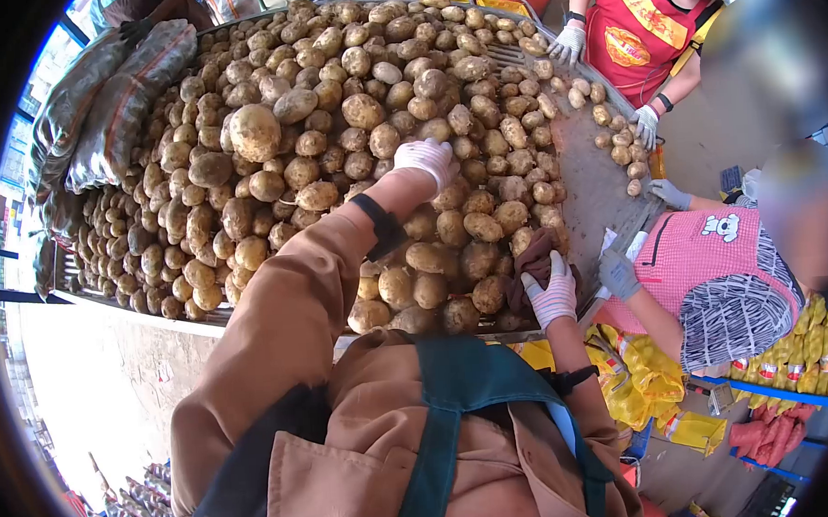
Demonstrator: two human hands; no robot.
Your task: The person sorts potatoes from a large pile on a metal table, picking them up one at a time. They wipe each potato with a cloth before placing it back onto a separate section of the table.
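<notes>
A wide heap of potatoes [361,111] covers the slatted sorting table. My left hand [425,161], in a white glove, reaches over the middle of the heap with its fingers curled down among the potatoes. Its fingertips are hidden, so what they grip cannot be made out. Near the table's front right edge, my right hand [553,293], in a white glove with pink stripes, has thumb and fingers on a bunched dark brown cloth [530,264]. The cloth lies against potatoes at the heap's edge.
Filled mesh sacks [130,109] lie at the back left. At the right, a metal chute [592,170] carries scattered potatoes. A co-worker in a red apron [623,46] and another in a pink checked apron [700,258] stand beside it. Yellow bags [649,368] sit below.
</notes>
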